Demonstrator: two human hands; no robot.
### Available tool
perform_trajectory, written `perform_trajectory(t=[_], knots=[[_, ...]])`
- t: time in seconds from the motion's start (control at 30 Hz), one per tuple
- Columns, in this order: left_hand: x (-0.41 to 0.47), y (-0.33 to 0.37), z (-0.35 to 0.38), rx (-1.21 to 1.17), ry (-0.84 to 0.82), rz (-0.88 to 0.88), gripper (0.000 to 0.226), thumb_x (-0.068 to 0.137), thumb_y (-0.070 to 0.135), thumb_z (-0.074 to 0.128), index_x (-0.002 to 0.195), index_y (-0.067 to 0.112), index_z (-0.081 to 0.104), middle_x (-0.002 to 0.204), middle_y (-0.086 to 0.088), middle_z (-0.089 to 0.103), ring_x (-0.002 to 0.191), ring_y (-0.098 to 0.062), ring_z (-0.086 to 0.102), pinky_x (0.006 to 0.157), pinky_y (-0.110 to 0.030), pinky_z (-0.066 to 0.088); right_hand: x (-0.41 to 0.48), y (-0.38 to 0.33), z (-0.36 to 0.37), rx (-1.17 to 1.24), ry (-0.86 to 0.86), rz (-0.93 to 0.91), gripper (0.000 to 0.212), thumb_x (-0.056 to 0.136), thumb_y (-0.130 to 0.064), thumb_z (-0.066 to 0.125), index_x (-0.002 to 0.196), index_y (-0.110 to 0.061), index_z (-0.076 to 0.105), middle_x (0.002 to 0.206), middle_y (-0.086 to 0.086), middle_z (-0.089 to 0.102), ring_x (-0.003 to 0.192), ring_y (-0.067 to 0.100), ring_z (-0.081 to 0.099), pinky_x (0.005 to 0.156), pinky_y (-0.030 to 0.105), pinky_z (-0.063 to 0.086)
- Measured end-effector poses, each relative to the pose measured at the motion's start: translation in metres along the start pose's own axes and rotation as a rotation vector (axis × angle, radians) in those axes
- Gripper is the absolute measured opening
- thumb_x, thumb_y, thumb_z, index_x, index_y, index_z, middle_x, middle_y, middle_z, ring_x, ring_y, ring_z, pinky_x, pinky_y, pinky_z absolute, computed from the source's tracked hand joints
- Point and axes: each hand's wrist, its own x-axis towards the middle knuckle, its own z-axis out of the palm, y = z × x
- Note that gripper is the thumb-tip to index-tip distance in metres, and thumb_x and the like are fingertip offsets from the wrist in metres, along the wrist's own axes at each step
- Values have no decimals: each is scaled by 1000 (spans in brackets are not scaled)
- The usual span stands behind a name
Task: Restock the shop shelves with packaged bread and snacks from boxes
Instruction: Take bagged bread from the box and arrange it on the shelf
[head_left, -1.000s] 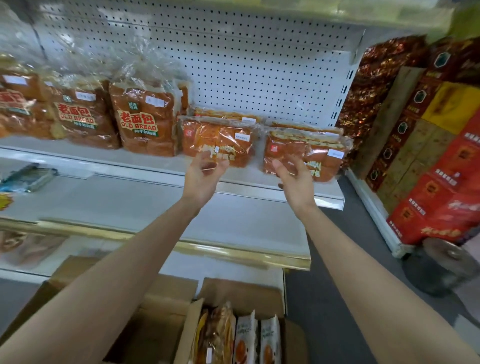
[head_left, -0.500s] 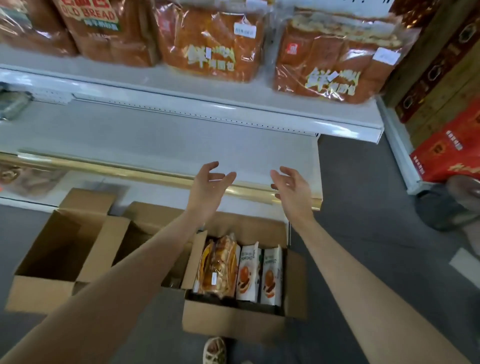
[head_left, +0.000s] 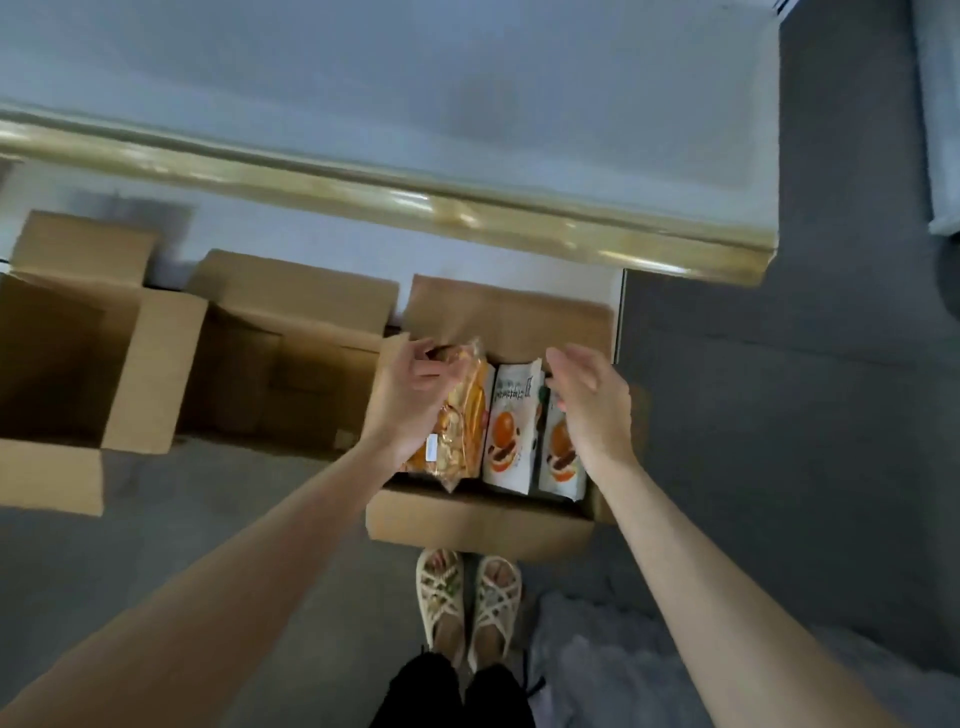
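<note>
An open cardboard box stands on the floor in front of my feet. Inside it, a clear bag of golden bread stands upright at the left. Two white snack packs with orange pictures stand to its right. My left hand is at the bread bag, thumb and fingers pinched on its top edge; the bag still sits in the box. My right hand hovers over the right snack pack with fingers spread and holds nothing.
Two more open cardboard boxes stand to the left, apparently holding nothing. A white shelf with a gold front edge overhangs the boxes. Grey floor lies to the right. My sandalled feet are just behind the box.
My view has dropped from the bread shelf to the floor boxes. Both hands came down from the shelf to the box, and my left hand closed on the bread bag's top.
</note>
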Motion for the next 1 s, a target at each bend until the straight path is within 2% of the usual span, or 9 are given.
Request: perform_trajectory(t=[0.13, 0.23, 0.33, 0.4, 0.47, 0.6, 0.73, 0.93, 1.0], knots=[[31, -61, 19, -23, 9, -124, 57, 81, 45, 69, 129, 20, 49, 106, 8, 65, 105, -17, 64, 90, -49, 55, 27, 59, 19, -28, -14, 71, 44, 90, -44, 62, 124, -17, 59, 108, -8, 67, 102, 9, 64, 96, 36, 52], [50, -101, 33, -4, 16, -170, 41, 85, 40, 67, 118, 27, 48, 111, 4, 64, 105, -19, 64, 89, -49, 55, 40, 97, 29, -8, -30, 114, 37, 90, -42, 63, 120, -21, 58, 107, -7, 68, 103, 14, 65, 97, 39, 51], [68, -144, 50, 31, 21, -186, 44, 87, 38, 65, 125, 23, 48, 110, 6, 61, 104, -14, 62, 85, -37, 55, 53, 141, 39, -11, -40, 135, 33, 90, -40, 63, 118, -22, 59, 111, -2, 68, 105, 16, 65, 98, 40, 50], [79, -172, 60, 34, 38, -208, 48, 89, 36, 64, 130, 18, 48, 110, 6, 61, 98, -8, 61, 73, -20, 52, 62, 171, 48, -18, -57, 142, 21, 91, -39, 63, 109, -28, 59, 109, -2, 69, 105, 16, 65, 98, 42, 50], [88, -200, 66, 48, 64, -233, 47, 89, 35, 65, 129, 16, 50, 113, 4, 62, 97, -6, 60, 66, -13, 46, 68, 195, 55, -8, -73, 157, 11, 91, -35, 64, 100, -34, 57, 103, -8, 68, 102, 13, 65, 97, 40, 50], [106, -248, 75, 78, 77, -247, 50, 89, 43, 64, 130, 16, 53, 123, -2, 61, 113, -19, 59, 83, -23, 48, 77, 231, 68, 32, -107, 190, 26, 91, -33, 63, 113, -19, 60, 106, -6, 66, 101, 7, 61, 94, 32, 50], [120, -276, 86, 129, 104, -248, 56, 92, 42, 59, 141, 18, 42, 138, -4, 50, 126, -22, 47, 103, -38, 44, 89, 261, 80, 48, -95, 215, 9, 92, -29, 63, 99, -29, 57, 97, -15, 64, 94, 1, 61, 90, 29, 51], [144, -305, 92, 109, 96, -254, 68, 92, 47, 56, 150, 24, 28, 148, -2, 40, 135, -25, 38, 111, -50, 36, 105, 282, 94, 66, -93, 232, 21, 91, -29, 63, 110, -19, 59, 101, -11, 65, 107, 17, 63, 98, 38, 49], [152, -311, 94, 115, 91, -237, 68, 92, 49, 55, 150, 25, 28, 148, -1, 40, 137, -26, 37, 112, -51, 36, 108, 286, 99, 68, -106, 226, 34, 91, -30, 63, 119, -11, 58, 101, -12, 63, 109, 18, 62, 100, 39, 48]])
